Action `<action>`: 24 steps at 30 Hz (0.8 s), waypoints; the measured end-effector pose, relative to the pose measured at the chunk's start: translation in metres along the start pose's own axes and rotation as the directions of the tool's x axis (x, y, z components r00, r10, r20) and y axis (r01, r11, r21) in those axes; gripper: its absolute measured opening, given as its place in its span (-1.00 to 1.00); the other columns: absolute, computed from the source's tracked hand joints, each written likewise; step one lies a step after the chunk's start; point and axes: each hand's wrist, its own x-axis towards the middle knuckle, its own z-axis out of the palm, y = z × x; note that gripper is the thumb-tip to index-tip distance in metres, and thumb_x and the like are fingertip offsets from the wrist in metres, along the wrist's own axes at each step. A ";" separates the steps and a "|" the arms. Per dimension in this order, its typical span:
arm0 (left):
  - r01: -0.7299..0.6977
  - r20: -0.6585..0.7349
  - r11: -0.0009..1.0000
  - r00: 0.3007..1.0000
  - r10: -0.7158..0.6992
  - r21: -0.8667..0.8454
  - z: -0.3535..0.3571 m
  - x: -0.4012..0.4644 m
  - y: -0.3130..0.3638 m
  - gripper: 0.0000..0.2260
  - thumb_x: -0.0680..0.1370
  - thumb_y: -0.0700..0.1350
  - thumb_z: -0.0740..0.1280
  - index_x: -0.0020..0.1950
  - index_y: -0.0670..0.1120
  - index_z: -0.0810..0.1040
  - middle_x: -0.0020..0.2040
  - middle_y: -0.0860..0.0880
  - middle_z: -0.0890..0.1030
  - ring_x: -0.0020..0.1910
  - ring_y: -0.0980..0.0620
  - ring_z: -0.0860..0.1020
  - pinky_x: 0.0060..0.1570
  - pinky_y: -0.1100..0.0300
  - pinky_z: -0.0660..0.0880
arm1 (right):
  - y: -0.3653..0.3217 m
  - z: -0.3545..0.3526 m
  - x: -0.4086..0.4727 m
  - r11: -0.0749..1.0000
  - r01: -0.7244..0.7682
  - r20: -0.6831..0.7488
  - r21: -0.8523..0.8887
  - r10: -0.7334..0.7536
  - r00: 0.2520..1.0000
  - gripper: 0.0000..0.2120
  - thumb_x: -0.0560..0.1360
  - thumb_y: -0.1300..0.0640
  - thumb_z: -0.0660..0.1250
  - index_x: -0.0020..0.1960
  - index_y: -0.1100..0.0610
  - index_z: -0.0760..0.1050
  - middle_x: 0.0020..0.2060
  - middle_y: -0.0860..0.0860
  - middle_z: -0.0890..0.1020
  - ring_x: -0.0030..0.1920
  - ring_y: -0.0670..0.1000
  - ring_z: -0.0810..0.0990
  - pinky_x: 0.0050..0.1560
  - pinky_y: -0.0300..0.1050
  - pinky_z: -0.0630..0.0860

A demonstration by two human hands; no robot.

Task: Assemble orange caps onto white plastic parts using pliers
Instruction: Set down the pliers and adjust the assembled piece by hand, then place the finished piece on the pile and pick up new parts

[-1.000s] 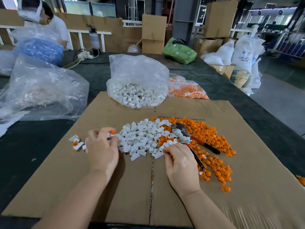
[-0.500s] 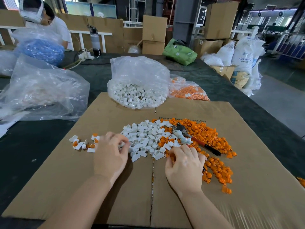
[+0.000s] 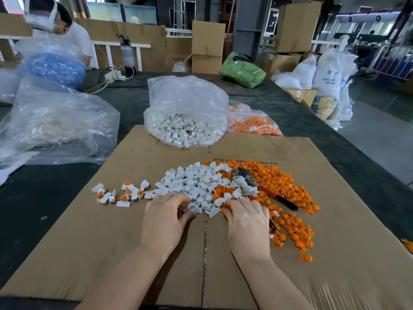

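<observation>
On the flattened cardboard sheet (image 3: 335,253), a small white plastic part (image 3: 194,207) at the near edge of the white pile (image 3: 192,184) is being pinched by the left hand (image 3: 164,222). Orange caps (image 3: 288,182) to the right are being reached into by the right hand (image 3: 248,224), fingers curled; whether anything is being grasped cannot be told. Red-handled pliers (image 3: 257,186) are lying untouched across both piles. Assembled pieces (image 3: 125,193) are lying to the left.
</observation>
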 end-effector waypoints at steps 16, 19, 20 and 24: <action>0.178 0.219 0.800 0.974 -0.060 -0.573 0.015 -0.005 0.038 -0.85 0.54 -0.17 0.34 0.00 0.09 0.57 -0.22 0.06 0.60 -0.30 0.14 0.61 -0.21 0.39 0.50 | -0.004 -0.012 0.003 0.948 -0.021 0.005 0.318 0.021 1.000 -0.85 0.38 0.21 0.49 -0.21 0.26 0.55 -0.35 0.06 0.57 -0.35 0.07 0.55 -0.41 -0.05 0.51; 0.222 0.230 0.780 0.968 -0.102 -0.585 0.017 -0.003 0.036 -0.81 0.48 -0.22 0.41 -0.02 0.06 0.55 -0.27 0.03 0.57 -0.28 0.10 0.57 -0.23 0.38 0.47 | -0.003 -0.011 0.004 0.934 0.012 -0.008 0.358 -0.010 1.000 -0.89 0.37 0.32 0.48 -0.11 0.28 0.62 -0.29 0.09 0.59 -0.28 0.09 0.59 -0.25 -0.14 0.51; 0.227 0.225 0.778 0.968 -0.113 -0.586 0.017 -0.002 0.035 -0.79 0.47 -0.23 0.42 -0.05 0.08 0.53 -0.26 0.02 0.55 -0.29 0.13 0.54 -0.24 0.41 0.45 | -0.003 -0.010 0.004 0.935 0.029 -0.011 0.352 -0.027 1.000 -0.85 0.36 0.36 0.47 -0.06 0.28 0.63 -0.27 0.10 0.59 -0.26 0.09 0.59 -0.22 -0.16 0.52; 0.222 0.212 0.761 0.971 -0.113 -0.610 0.016 -0.003 0.034 -0.80 0.47 -0.23 0.43 -0.08 0.06 0.51 -0.25 0.06 0.55 -0.32 0.28 0.48 -0.24 0.48 0.41 | -0.001 -0.009 0.005 0.940 0.070 0.000 0.333 -0.074 0.997 -0.72 0.37 0.44 0.43 0.07 0.28 0.62 -0.24 0.10 0.58 -0.22 0.10 0.58 -0.21 -0.05 0.59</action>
